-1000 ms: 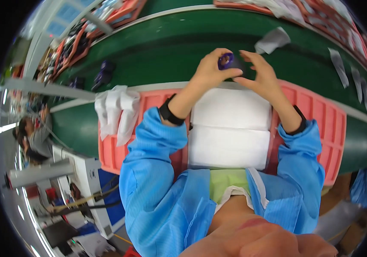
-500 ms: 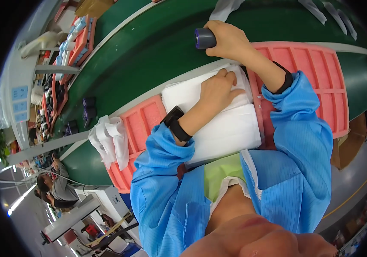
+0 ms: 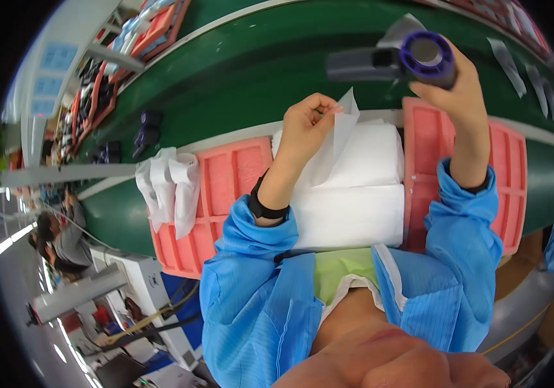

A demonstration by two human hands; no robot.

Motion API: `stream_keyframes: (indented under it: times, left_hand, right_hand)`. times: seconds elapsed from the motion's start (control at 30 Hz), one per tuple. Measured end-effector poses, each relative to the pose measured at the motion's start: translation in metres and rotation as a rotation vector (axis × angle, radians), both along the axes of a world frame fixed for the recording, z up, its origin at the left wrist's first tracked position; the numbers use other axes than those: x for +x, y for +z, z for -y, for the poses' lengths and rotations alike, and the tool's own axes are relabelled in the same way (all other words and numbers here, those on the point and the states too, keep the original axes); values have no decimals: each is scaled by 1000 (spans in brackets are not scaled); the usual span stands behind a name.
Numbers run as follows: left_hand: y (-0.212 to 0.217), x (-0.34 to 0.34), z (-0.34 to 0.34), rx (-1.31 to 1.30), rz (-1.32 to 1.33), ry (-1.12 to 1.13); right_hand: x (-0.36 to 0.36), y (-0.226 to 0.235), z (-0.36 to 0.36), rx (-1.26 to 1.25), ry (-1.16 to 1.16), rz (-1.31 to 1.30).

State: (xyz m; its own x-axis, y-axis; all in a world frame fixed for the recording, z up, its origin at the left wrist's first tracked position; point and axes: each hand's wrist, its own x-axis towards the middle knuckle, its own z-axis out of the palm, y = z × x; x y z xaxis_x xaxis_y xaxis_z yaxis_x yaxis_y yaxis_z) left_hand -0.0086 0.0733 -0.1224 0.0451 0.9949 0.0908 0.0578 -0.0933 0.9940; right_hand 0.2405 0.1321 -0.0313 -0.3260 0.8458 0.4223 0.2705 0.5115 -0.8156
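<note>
My left hand (image 3: 306, 128) pinches the corner of a thin white sheet (image 3: 341, 132), which hangs partly raised above the white sheet stack (image 3: 354, 215) in front of me. In my right hand (image 3: 463, 94), above the right end of the stack, is a dark grey device (image 3: 390, 63) shaped like a hair dryer. Its round head has a purple ring, and its handle points left. The fingers wrap round the far side of the head and are partly hidden.
Pink compartment trays flank the stack, one at the left (image 3: 235, 169) and one at the right (image 3: 508, 184). White-wrapped items (image 3: 175, 187) lie on the left one. Dark purple parts (image 3: 146, 132) and loose white sheets (image 3: 506, 64) lie on the green belt (image 3: 245, 84). A person (image 3: 70, 236) works far left.
My left hand has lifted a sheet's edge off the stack. The right hand has moved right and turned the device, so its ringed round head and handle now show.
</note>
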Motion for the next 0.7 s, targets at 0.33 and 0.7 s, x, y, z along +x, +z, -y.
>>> stream_keyframes:
  times: [0.33,0.7]
  left_hand:
    - [22,-25,0,8,289,256]
    - [24,-31,2,36,351,244]
  right_hand:
    - [-47,-26,6,-175,297,94]
    - [-72,-35,14,189,-14,68]
